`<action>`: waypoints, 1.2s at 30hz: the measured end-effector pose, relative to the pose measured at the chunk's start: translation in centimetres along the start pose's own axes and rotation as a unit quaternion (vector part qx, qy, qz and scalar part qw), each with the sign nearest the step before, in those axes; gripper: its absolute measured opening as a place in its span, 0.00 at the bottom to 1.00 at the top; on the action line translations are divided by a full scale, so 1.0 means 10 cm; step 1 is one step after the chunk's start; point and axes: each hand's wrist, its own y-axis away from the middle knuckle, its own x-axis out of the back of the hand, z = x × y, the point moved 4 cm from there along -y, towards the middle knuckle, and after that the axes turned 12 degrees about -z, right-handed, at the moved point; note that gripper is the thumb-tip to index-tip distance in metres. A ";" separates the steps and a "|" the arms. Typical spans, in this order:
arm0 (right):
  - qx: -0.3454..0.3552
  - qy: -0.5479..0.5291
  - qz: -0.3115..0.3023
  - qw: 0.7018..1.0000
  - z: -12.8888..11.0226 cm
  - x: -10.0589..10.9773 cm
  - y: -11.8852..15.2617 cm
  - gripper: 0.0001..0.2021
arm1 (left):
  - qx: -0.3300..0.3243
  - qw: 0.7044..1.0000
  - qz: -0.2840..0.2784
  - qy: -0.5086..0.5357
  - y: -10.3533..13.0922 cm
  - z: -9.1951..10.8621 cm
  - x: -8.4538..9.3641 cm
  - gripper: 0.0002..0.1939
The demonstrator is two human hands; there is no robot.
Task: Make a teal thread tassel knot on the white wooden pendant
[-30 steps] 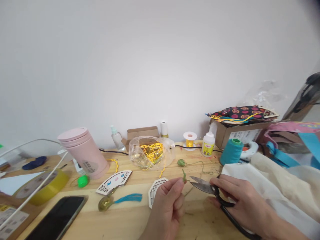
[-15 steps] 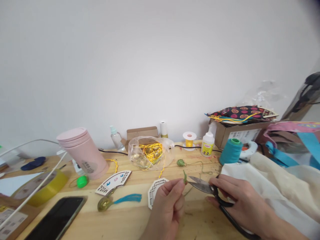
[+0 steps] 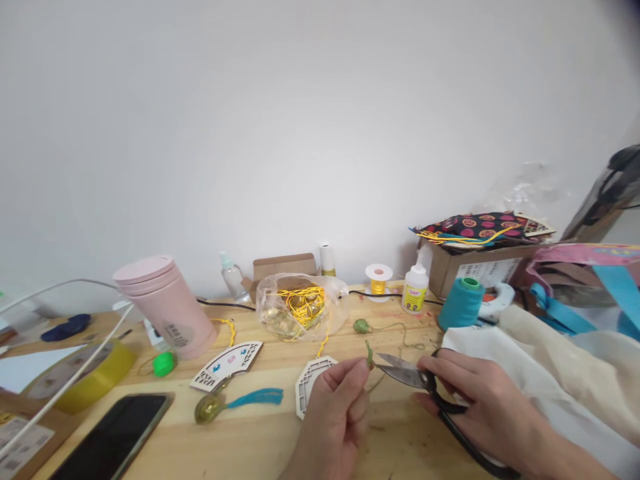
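Between its thumb and fingers, my left hand (image 3: 340,403) pinches a short green cord (image 3: 369,353), whose end sticks up. My right hand (image 3: 483,397) is wrapped round the black handles of a pair of scissors (image 3: 407,375). The blades are parted, and their tips are close to the green cord. Behind the hands, a small green thread bundle (image 3: 362,326) lies on the wooden table with a loose tail. A white octagonal lattice piece (image 3: 306,387) on a yellow cord is partly hidden by my left hand.
A clear bag of yellow cords (image 3: 303,307), a glue bottle (image 3: 415,290) and a teal thread cone (image 3: 461,303) stand behind. On the left are a pink tumbler (image 3: 167,307), a phone (image 3: 113,437), yellow tape (image 3: 95,377) and a fan-shaped piece (image 3: 227,365). White cloth (image 3: 530,367) lies right.
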 end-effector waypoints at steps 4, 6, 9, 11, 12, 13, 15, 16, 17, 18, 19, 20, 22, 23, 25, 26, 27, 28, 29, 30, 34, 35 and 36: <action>0.029 0.010 0.008 1.000 -0.03 -0.01 0.01 0.06 | 0.000 1.000 0.003 -0.019 0.00 0.01 0.01 0.12; 0.041 0.013 0.015 0.999 -0.04 0.00 0.02 0.06 | -0.001 1.000 0.005 -0.025 0.00 0.02 0.02 0.12; 0.043 0.017 0.013 0.999 -0.06 0.01 0.01 0.05 | -0.005 1.000 0.002 -0.031 -0.01 0.03 0.01 0.13; 0.039 0.022 0.006 0.999 -0.07 0.01 0.00 0.05 | -0.006 0.999 -0.002 -0.035 -0.01 0.03 0.01 0.14; 0.037 0.024 0.005 0.999 -0.07 0.01 0.00 0.05 | -0.007 0.999 -0.003 -0.035 -0.01 0.03 0.00 0.14; 0.036 0.024 0.004 0.999 -0.07 0.01 0.00 0.05 | -0.007 0.999 -0.004 -0.035 0.00 0.03 0.00 0.14; 0.037 0.022 0.002 0.999 -0.08 0.01 0.00 0.05 | -0.007 0.999 -0.003 -0.034 0.00 0.03 -0.01 0.14; 0.037 0.020 0.002 0.999 -0.08 0.01 0.00 0.05 | -0.007 0.999 -0.002 -0.033 0.00 0.03 -0.01 0.14; 0.037 0.020 0.001 0.999 -0.08 0.01 0.00 0.05 | -0.007 0.999 -0.002 -0.032 0.00 0.03 -0.01 0.14; 0.037 0.019 0.001 0.999 -0.08 0.01 0.00 0.05 | -0.007 0.999 -0.003 -0.031 0.00 0.03 -0.01 0.14; 0.039 0.019 0.002 0.999 -0.08 0.01 0.00 0.05 | -0.006 0.999 -0.003 -0.031 0.00 0.03 -0.01 0.14; 0.040 0.020 0.004 0.999 -0.08 0.01 0.00 0.05 | -0.006 1.000 -0.003 -0.031 0.00 0.03 0.00 0.13; 0.041 0.021 0.006 0.999 -0.08 0.00 0.00 0.05 | -0.006 1.000 -0.004 -0.031 -0.01 0.03 0.00 0.13; 0.040 0.023 0.007 0.999 -0.07 0.00 0.01 0.05 | -0.006 1.000 -0.005 -0.030 -0.01 0.03 0.00 0.13; 0.041 0.024 0.009 0.999 -0.06 -0.02 0.01 0.05 | -0.007 1.000 -0.008 -0.029 -0.01 0.03 0.01 0.12; 0.041 0.024 0.009 0.999 -0.06 -0.02 0.01 0.05 | -0.007 1.000 -0.010 -0.029 -0.01 0.03 0.01 0.12; 0.042 0.024 0.008 0.999 -0.06 -0.02 0.01 0.05 | -0.008 0.999 -0.010 -0.029 -0.01 0.03 0.01 0.12; 0.042 0.024 0.006 0.999 -0.06 -0.03 0.01 0.05 | -0.009 0.999 -0.008 -0.029 -0.01 0.03 0.01 0.13; 0.043 0.024 0.005 0.999 -0.06 -0.02 0.01 0.05 | -0.009 0.999 -0.006 -0.030 -0.01 0.03 0.01 0.13; 0.042 0.023 0.003 0.999 -0.06 -0.02 0.01 0.05 | -0.008 0.999 -0.005 -0.031 0.00 0.03 0.00 0.13; 0.038 0.022 -0.005 0.999 -0.08 -0.01 0.00 0.04 | -0.005 0.999 -0.006 -0.031 0.00 0.03 -0.01 0.12; 0.036 0.022 -0.007 0.999 -0.08 -0.01 0.00 0.04 | -0.007 0.999 -0.007 -0.030 0.00 0.03 -0.01 0.12; 0.036 0.022 -0.007 0.999 -0.08 -0.01 0.00 0.04 | -0.007 0.999 -0.007 -0.030 0.00 0.03 -0.01 0.12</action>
